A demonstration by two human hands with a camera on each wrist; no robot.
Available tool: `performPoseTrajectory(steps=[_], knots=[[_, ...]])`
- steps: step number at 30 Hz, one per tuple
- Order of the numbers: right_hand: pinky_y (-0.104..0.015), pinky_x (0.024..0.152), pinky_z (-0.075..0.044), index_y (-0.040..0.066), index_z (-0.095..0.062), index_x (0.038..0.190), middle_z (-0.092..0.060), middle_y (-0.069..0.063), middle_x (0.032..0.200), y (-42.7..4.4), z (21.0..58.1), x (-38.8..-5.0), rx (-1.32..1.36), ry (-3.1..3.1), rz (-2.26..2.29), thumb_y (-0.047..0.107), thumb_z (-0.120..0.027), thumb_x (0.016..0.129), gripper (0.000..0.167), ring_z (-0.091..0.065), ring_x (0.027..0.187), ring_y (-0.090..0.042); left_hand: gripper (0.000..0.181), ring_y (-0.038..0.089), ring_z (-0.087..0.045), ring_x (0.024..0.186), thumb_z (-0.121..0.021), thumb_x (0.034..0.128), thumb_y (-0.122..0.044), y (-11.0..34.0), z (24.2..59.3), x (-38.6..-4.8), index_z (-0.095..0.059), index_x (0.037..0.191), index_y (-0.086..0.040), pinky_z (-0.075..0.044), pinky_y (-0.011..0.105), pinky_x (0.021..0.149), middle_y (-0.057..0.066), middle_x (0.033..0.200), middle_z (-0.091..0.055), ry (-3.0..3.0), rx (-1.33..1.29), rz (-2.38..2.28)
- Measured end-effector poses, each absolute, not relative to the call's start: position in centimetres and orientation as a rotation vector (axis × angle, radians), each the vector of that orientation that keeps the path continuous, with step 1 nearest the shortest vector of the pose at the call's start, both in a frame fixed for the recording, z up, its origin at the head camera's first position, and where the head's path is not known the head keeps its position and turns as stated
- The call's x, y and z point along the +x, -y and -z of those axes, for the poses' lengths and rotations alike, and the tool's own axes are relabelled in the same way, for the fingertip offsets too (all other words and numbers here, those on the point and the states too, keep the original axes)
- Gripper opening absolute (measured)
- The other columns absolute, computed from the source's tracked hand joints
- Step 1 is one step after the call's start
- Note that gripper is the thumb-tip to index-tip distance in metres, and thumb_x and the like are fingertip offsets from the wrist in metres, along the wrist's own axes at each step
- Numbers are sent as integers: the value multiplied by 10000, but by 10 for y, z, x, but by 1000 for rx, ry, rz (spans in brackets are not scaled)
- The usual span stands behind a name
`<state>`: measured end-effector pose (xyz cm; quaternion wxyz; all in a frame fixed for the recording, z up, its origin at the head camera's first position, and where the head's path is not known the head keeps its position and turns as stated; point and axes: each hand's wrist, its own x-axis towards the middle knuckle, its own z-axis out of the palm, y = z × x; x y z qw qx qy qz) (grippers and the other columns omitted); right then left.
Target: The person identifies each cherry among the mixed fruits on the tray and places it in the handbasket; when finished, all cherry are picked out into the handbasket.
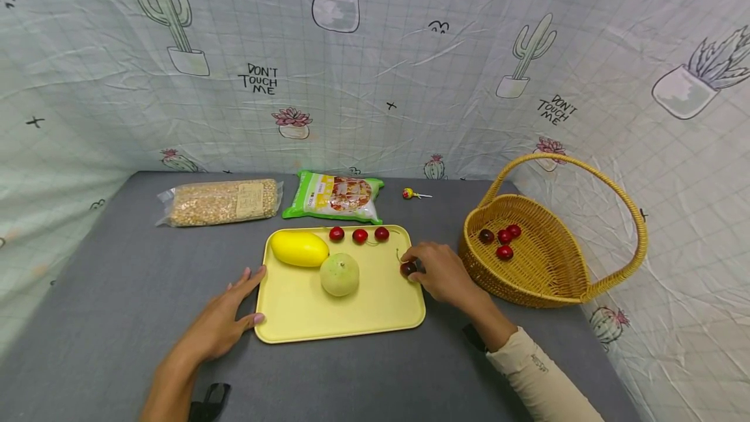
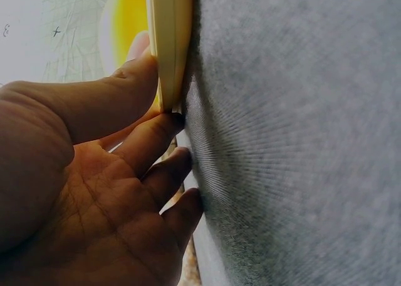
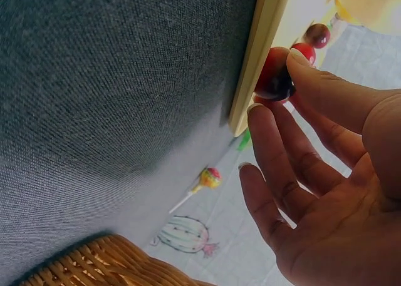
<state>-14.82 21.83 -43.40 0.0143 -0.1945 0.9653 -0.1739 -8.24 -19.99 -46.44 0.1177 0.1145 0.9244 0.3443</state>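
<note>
A yellow tray [image 1: 293,318] lies on the grey table, bearing a yellow fruit [image 1: 299,249], a round green fruit [image 1: 340,274] and three red cherries [image 1: 360,236] along its far edge. My left hand [image 1: 219,321] touches the tray's left rim with thumb and fingertips; the left wrist view shows the thumb against the rim [image 2: 169,42] and the fingers [image 2: 150,142] fairly straight. At the tray's right side my right hand [image 1: 442,272] pinches a dark cherry [image 1: 408,269] with a stem. In the right wrist view, thumb and fingers hold that cherry [image 3: 274,74].
A wicker basket [image 1: 527,213] with a tall handle and several cherries [image 1: 504,253] stands to the right. Behind the tray lie a bag of grains [image 1: 219,202], a green and white packet [image 1: 334,196] and a lollipop [image 1: 408,193]. A patterned cloth hangs behind the table.
</note>
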Motion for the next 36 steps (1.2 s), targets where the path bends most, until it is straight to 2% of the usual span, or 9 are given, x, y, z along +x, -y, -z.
performPoseTrajectory(steps=[13,28,36], knots=[[-330,733,-563,184,-810,1045,-786,20,1021,-219,435,-148,-603,-2968,577,112,-928,820,264,-676,829,-157,881,694,-219,1497,-794,944,-164,200,466,-82,-317,1681,-83,-240,828,1181,372,1692,-223,-2695,333,-1018],[-219,647,-495,193,-786,1027,-758,45,949,-220,435,-145,-727,-2963,665,196,-945,822,259,-671,778,-176,891,646,-208,1536,-793,939,-137,200,465,-82,-309,1686,-96,-203,806,1215,354,1706,-212,-2678,334,-1046],[-253,682,-457,204,-786,994,-752,63,914,-218,431,-143,-772,-2994,715,211,-941,831,225,-667,756,-208,889,631,-211,1545,-791,938,-135,200,464,-82,-310,1684,-85,-199,797,1224,356,1705,-212,-2676,340,-1049]])
